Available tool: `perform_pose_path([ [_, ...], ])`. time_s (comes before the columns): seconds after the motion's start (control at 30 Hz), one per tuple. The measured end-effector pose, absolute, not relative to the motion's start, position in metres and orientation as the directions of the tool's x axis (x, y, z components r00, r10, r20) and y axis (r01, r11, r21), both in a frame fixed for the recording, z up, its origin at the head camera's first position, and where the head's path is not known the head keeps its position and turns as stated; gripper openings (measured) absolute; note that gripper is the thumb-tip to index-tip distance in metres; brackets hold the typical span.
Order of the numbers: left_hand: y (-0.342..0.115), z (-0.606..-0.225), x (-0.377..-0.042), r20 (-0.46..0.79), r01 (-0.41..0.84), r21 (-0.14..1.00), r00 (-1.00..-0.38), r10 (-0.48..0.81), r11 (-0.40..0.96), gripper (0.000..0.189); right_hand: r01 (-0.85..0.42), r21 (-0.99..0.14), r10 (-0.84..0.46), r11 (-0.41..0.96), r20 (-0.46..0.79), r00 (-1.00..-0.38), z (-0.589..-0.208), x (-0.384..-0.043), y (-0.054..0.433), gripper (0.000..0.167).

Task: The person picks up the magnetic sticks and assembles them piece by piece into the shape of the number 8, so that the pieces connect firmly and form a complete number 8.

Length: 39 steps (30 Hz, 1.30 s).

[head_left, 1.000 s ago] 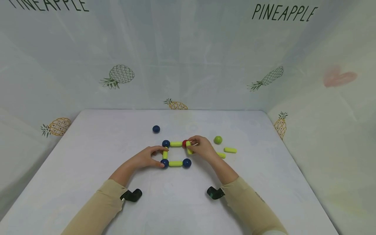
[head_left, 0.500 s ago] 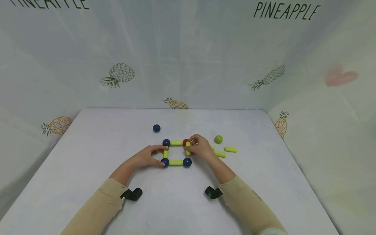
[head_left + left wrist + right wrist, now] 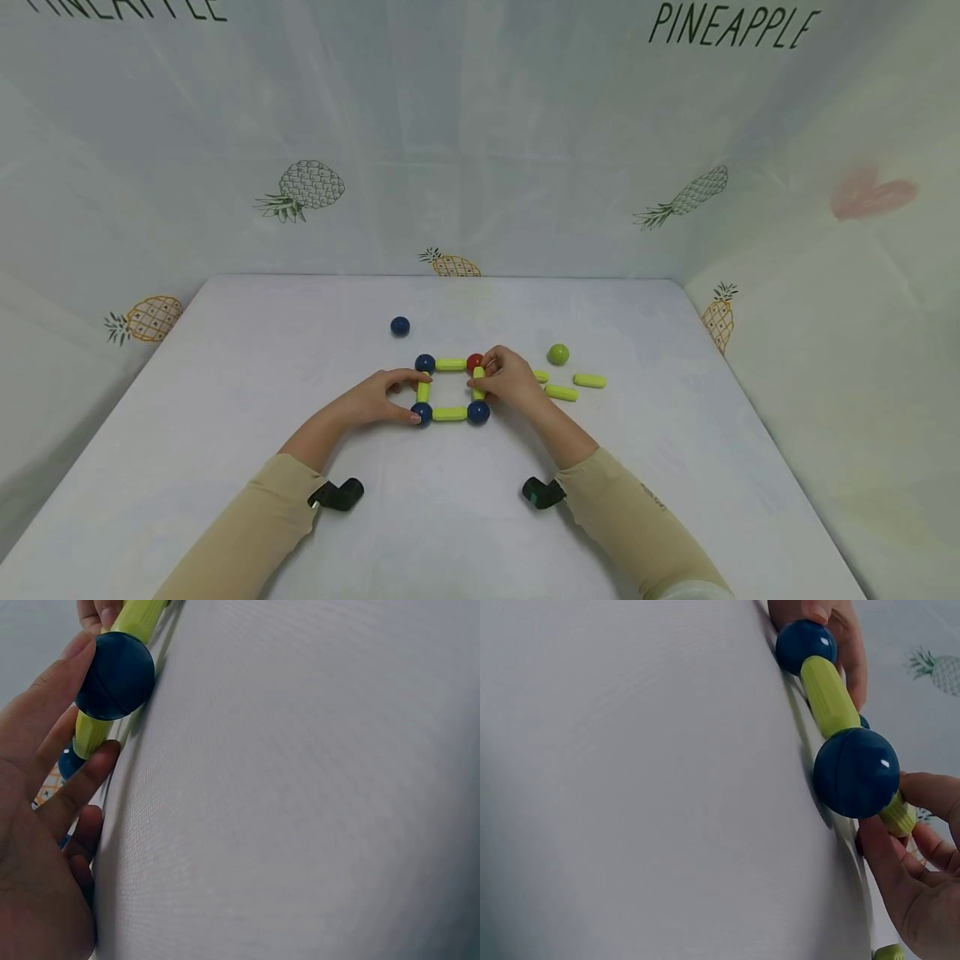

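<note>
A square of balls and yellow-green magnetic rods lies on the white table. Its corners are a red ball (image 3: 473, 362) far right, and blue balls far left (image 3: 425, 363), near left (image 3: 422, 415) and near right (image 3: 477, 412). My left hand (image 3: 375, 400) holds the left side, thumb against the near-left blue ball (image 3: 116, 675) and fingers by the left rod (image 3: 423, 392). My right hand (image 3: 512, 379) pinches the right-side rod (image 3: 478, 393) between thumb and fingers. That rod spans from the red ball to the near-right blue ball (image 3: 856, 772), partly hidden by fingers.
Beyond the square sits a loose blue ball (image 3: 400, 327). Right of my right hand lie a green ball (image 3: 558, 354) and loose rods, one nearer (image 3: 561, 392), one farther right (image 3: 589, 381). A pineapple-print cloth (image 3: 510, 167) hangs behind the table.
My right hand has brought its rod down and slightly left, into line between the red ball and the near-right blue ball. The left hand keeps its hold in place.
</note>
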State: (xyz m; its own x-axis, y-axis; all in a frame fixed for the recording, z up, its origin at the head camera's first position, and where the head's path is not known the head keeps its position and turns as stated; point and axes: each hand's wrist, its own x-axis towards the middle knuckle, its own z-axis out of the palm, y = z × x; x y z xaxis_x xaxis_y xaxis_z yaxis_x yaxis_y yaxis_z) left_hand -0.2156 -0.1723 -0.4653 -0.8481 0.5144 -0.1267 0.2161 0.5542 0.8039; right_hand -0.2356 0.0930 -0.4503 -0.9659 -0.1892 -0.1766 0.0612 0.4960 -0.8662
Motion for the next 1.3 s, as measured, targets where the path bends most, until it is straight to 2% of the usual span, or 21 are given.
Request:
perform_pose_path([
  [0.57, -0.172, -0.466, -0.216, -0.131, 0.212, 0.800, -0.851, 0.508, 0.562, 0.064, 0.078, -0.815, -0.159, 0.575, -0.204, -0.966, -0.453, -0.237, 0.088, 0.035],
  [1.03, -0.173, -0.466, -0.216, -0.131, 0.211, 0.799, -0.853, 0.505, 0.563, 0.063, 0.080, -0.817, -0.167, 0.571, -0.211, -0.963, -0.455, -0.237, 0.091, 0.034],
  [1.3, -0.171, -0.464, -0.216, -0.153, 0.187, 0.784, -0.866, 0.476, 0.593, 0.063, 0.026, -0.810, -0.192, 0.587, -0.170, -0.967, -0.443, -0.236, 0.106, 0.032],
])
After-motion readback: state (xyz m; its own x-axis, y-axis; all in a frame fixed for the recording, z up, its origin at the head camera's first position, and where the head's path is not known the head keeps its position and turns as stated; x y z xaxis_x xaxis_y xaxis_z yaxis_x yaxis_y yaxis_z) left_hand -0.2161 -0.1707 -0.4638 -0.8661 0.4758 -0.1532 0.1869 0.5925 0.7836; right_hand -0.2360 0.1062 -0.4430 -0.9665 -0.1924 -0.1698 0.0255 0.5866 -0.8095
